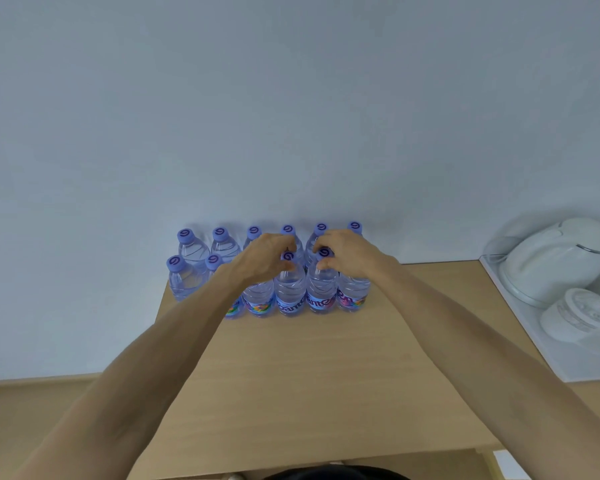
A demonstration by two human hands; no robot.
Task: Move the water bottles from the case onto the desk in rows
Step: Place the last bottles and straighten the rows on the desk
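Your left hand [267, 258] and right hand [343, 252] each pinch a bottle neck; set both bottles upright, touching the row beyond your fingers, before letting go.

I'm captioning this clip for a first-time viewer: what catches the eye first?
Two rows of water bottles with purple caps stand at the desk's far edge against the wall. The left hand and right hand each grip a front-row bottle's neck. White appliances sit far right.
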